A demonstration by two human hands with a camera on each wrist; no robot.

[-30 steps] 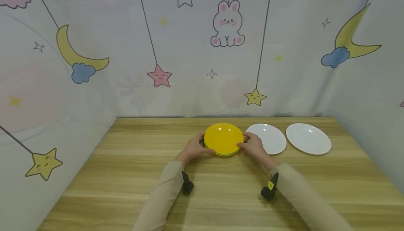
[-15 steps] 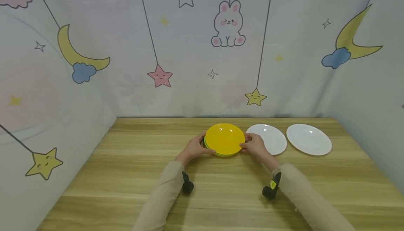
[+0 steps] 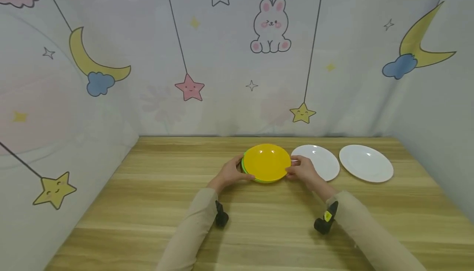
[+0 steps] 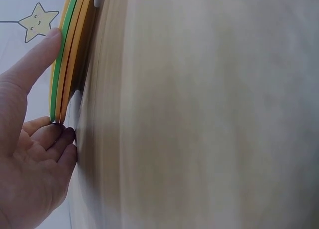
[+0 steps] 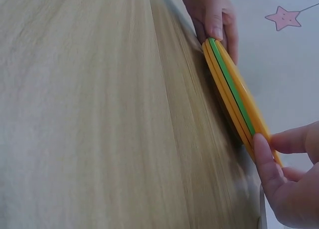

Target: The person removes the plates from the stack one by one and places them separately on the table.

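Observation:
A yellow plate [image 3: 267, 163] tops a small stack at the back of the table. Beneath it shows a green plate [image 5: 233, 88], with more yellow plates [image 5: 223, 92] under that. The top plate sits slightly right of the green one, whose rim peeks out on the left. My left hand [image 3: 230, 173] grips the stack's left side, thumb at the near rim and fingers round the far side. With thumb and fingers, my right hand [image 3: 304, 172] pinches the yellow plate's right edge. In the right wrist view, that thumb lies against the stacked rims.
Two white plates, one [image 3: 323, 162] partly behind the right hand and the other [image 3: 366, 163] farther right, lie on the wooden table [image 3: 266, 221]. A printed curtain [image 3: 222, 57] hangs along the table's back edge.
The top yellow plate has slid a little to the right over the green one, with my right hand moving along. My left hand stays on the stack's left side.

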